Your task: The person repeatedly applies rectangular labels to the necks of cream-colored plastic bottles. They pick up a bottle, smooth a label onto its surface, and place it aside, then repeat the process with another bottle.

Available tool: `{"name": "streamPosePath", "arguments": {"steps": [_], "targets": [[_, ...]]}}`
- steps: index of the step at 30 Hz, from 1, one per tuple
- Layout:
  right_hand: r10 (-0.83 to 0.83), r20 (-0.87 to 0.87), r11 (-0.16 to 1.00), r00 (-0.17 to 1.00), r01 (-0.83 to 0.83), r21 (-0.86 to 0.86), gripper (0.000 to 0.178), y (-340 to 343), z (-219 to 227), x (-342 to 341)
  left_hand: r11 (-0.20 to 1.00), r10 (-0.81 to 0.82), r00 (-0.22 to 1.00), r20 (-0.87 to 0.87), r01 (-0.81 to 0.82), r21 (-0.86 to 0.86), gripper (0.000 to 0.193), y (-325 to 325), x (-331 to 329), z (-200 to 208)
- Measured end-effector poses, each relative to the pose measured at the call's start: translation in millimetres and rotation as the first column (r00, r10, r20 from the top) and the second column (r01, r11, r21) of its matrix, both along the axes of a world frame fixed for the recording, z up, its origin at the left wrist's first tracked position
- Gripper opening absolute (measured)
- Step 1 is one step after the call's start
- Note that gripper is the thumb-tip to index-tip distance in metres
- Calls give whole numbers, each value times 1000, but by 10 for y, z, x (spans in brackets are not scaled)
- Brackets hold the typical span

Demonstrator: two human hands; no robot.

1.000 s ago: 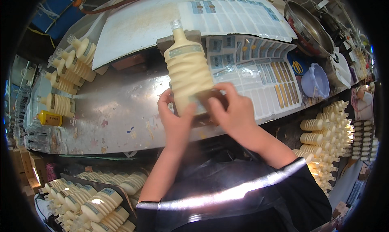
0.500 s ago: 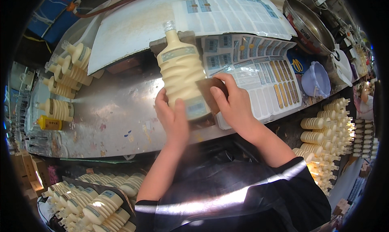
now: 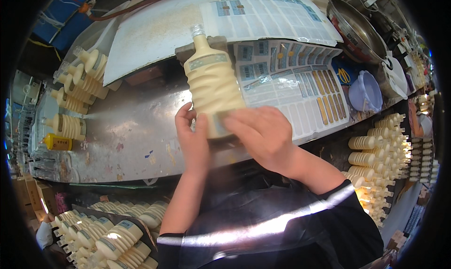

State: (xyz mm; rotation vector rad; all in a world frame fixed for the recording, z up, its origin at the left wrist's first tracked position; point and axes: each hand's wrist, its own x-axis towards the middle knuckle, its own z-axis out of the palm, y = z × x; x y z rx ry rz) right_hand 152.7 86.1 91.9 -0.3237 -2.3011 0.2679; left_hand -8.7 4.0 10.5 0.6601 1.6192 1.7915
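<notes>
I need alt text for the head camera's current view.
A person's left hand and blurred right hand at the lower end of a cream ribbed bottle over a metal workbench; label sheets lie to its right, more cream bottles at both sides.

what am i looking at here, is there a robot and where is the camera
There's no robot: these are a person's own bare hands. The camera is worn on the head, looking down; its fisheye lens bends straight edges. At the metal table, a cream ridged bottle lies with its neck pointing away. The left hand is against its lower left side. The right hand, blurred, is over its lower end; whether it grips anything is unclear. Sticker sheets lie to the right; a yellow container is at left.
</notes>
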Motion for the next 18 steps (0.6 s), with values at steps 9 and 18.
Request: {"name": "streamPosePath", "arguments": {"steps": [9,18], "targets": [[61,125,995,990,-70,68,36,-246,69,-149,991,-14,974,227,-16,133,19,-85,-29,35],[-75,82,997,994,75,1,38,-113,22,-39,999,12,1000,-4,-12,30,29,-76,-39,49]]}}
